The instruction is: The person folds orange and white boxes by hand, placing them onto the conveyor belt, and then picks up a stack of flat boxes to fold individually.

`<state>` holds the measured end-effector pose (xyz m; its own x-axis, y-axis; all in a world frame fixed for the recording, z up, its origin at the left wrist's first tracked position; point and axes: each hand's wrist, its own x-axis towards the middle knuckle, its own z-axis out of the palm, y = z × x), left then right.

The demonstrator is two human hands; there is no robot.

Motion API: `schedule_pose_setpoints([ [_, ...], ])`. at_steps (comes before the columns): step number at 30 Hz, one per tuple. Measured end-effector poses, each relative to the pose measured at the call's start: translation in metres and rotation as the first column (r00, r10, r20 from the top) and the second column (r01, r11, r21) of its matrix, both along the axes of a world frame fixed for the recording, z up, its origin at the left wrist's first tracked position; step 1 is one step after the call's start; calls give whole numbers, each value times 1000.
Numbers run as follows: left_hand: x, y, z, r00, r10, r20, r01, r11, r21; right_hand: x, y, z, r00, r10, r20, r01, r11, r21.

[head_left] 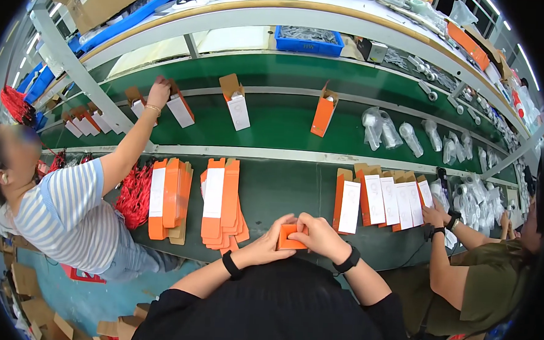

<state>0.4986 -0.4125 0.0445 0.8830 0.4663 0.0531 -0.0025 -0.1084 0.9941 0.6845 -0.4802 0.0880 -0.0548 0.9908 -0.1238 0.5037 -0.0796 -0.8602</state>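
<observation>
Both my hands meet at the near edge of the green worktable on one small orange carton (291, 237). My left hand (268, 244) grips its left side and my right hand (319, 234) closes over its top and right side. A black band sits on each wrist. Left of my hands lie flat orange-and-white carton blanks (222, 201) in a fanned stack, with a second stack (168, 198) further left. To the right, a row of folded orange-and-white cartons (381, 200) leans on the table.
On the green conveyor belt (280, 124) stand open cartons (237, 103) (324, 111) and clear bagged parts (379, 127). A person in a striped shirt (73, 212) on the left reaches to the belt. Another person (482, 273) works on the right. A blue tray (308, 41) sits on the shelf.
</observation>
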Motion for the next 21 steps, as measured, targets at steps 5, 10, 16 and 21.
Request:
schedule_pose_setpoints([
  [5, 5, -1, 21, 993, -10, 114, -41, 899, 437, 17, -8, -5, 847, -304, -436, 148, 923, -356],
  [10, 12, 8, -15, 994, 77, -78, 32, 477, 878, 16, 0, -61, 388, -353, -851, 53, 931, -361],
  [16, -34, 78, -95, 286, 889, -358, -274, 433, 859, 58, -4, -193, 542, -632, -554, 704, 701, -111],
  [21, -79, 109, -104, 100, 781, -616, -541, 562, 625, 76, -11, -202, 607, -764, 219, 707, 644, 291],
])
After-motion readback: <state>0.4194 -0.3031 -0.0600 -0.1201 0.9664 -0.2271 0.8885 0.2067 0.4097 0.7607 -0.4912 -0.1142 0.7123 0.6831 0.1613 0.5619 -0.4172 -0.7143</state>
